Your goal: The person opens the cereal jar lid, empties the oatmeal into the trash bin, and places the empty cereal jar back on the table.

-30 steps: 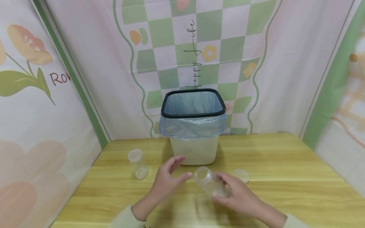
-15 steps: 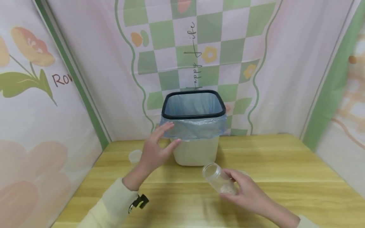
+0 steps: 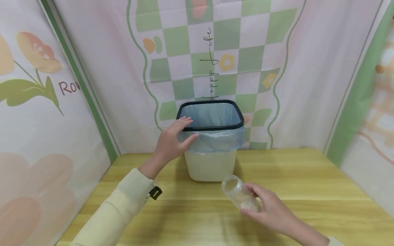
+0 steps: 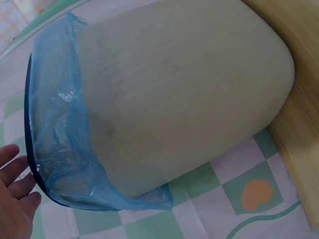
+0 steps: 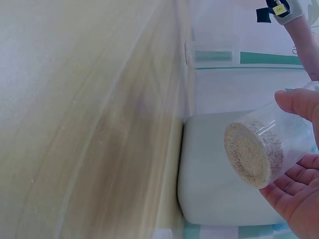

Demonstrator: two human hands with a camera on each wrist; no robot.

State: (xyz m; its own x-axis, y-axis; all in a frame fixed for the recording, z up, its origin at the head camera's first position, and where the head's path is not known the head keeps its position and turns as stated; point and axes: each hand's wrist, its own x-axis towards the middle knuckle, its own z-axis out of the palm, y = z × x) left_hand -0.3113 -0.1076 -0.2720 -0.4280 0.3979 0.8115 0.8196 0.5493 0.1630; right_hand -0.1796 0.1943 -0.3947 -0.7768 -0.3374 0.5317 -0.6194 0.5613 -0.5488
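Observation:
My right hand (image 3: pixel 274 208) holds a clear plastic jar (image 3: pixel 237 191) without a lid, tilted with its mouth up and to the left. In the right wrist view, beige granular stuff (image 5: pixel 246 154) lies at the bottom of the jar (image 5: pixel 286 132). My left hand (image 3: pixel 172 138) is at the left front corner of the trash bin (image 3: pixel 210 167), fingers extended and right at its dark rim (image 3: pixel 215 128). A blue bag (image 3: pixel 217 141) lines the bin and folds over its outside. In the left wrist view, the left fingers (image 4: pixel 17 172) overlap the rim's edge.
A second clear jar (image 5: pixel 214 54) stands left of the bin in the right wrist view; my left arm hides it in the head view. The wooden table (image 3: pixel 286 171) ends at a printed curtain (image 3: pixel 289 130) behind the bin. Small pale crumbs dot the wood in the right wrist view.
My left hand has moved up and forward from beside the jar to the bin's rim. The right hand has shifted slightly right with the jar, covering the round clear lid on the table.

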